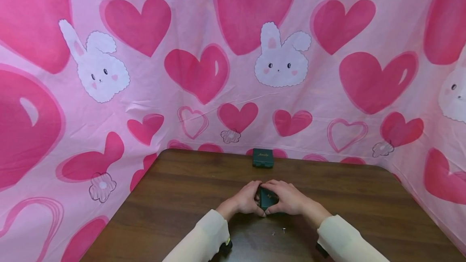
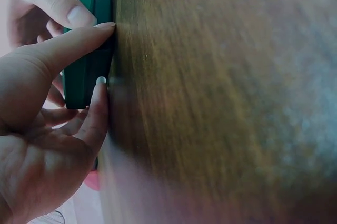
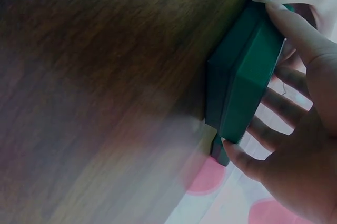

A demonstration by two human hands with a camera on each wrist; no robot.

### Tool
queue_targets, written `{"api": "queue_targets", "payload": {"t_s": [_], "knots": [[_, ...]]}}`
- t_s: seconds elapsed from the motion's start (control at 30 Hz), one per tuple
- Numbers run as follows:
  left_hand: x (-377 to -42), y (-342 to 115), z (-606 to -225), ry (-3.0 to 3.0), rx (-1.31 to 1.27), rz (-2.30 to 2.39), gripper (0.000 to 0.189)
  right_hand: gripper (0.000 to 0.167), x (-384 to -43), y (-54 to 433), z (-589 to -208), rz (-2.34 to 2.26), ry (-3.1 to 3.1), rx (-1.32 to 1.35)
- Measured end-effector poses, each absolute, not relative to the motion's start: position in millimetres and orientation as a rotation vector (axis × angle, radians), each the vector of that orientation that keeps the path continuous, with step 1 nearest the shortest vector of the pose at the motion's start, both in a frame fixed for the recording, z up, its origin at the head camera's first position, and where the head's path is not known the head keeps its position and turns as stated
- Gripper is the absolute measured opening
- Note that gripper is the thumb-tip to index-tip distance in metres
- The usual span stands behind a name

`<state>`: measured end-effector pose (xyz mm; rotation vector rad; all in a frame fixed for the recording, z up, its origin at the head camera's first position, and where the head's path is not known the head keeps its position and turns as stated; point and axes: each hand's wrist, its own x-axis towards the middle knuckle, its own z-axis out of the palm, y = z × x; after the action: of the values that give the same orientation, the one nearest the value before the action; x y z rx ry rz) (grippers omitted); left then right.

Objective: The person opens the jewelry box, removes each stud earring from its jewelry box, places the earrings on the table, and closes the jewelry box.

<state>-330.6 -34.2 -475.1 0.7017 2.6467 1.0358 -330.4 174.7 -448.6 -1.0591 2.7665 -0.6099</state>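
A small dark green jewelry box (image 1: 267, 199) with gold lettering on its lid sits on the wooden table between both hands. My left hand (image 1: 248, 199) grips it from the left, thumb at its near side. From the right, my right hand (image 1: 289, 198) holds it, with that thumb close to the left one. The lid lies over the base in the right wrist view, where the green box (image 3: 245, 71) shows a seam along its side. Two tiny silvery pieces, a T-shaped stud (image 1: 284, 230) and a fainter bit (image 1: 273, 233), lie nearer me on the table.
A second green jewelry box (image 1: 263, 158) stands at the table's far edge, closed. The brown wooden table (image 1: 189, 177) is bounded at the back and sides by a pink cloth (image 1: 233, 88) printed with hearts and rabbits.
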Motion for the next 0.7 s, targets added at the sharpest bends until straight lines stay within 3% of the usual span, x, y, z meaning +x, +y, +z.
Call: {"api": "queue_targets", "payload": {"t_s": [0.7], "knots": [[-327.4,-32.5,-472.2,2.651,0.707,1.041,0.082,0.077,-328.5,180.8,-453.2,-0.711,2.717,-1.066]]}}
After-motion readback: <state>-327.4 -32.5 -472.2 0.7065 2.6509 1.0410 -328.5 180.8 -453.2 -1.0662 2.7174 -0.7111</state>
